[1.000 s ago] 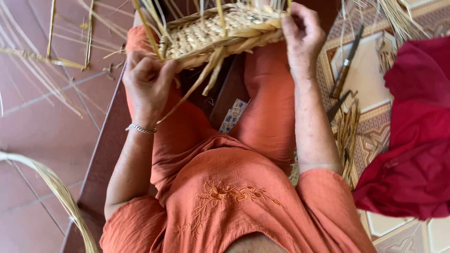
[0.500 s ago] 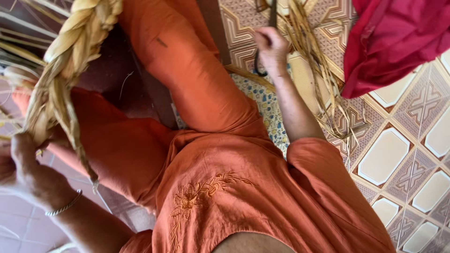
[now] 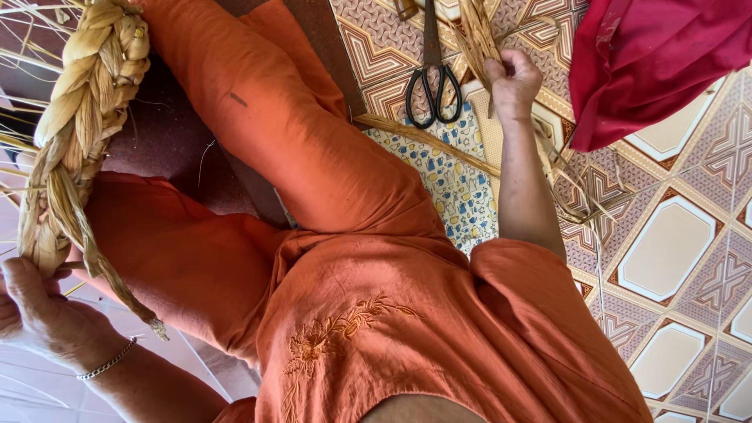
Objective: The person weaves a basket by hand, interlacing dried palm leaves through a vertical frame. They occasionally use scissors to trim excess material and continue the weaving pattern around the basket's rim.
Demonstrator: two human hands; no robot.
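Note:
My left hand [image 3: 35, 309] grips the lower end of a thick braided straw rim [image 3: 82, 133] of a woven basket, held up at the left edge of the view; loose strands trail below it. My right hand [image 3: 513, 82] reaches out over the patterned floor and closes on a bundle of dry straw strips [image 3: 476, 35]. Black scissors [image 3: 432, 74] lie just left of that hand. I sit in an orange garment [image 3: 376, 313] with one knee raised between the two hands.
A red cloth [image 3: 650, 59] hangs at the top right, close to my right hand. A patterned blue and yellow mat [image 3: 454, 184] lies under my right forearm. More loose straw strips [image 3: 576, 200] are scattered on the tiled floor [image 3: 674, 251].
My right hand left the basket and reached to the straw bundle by the scissors. The basket swung to my left side, held by my left hand alone.

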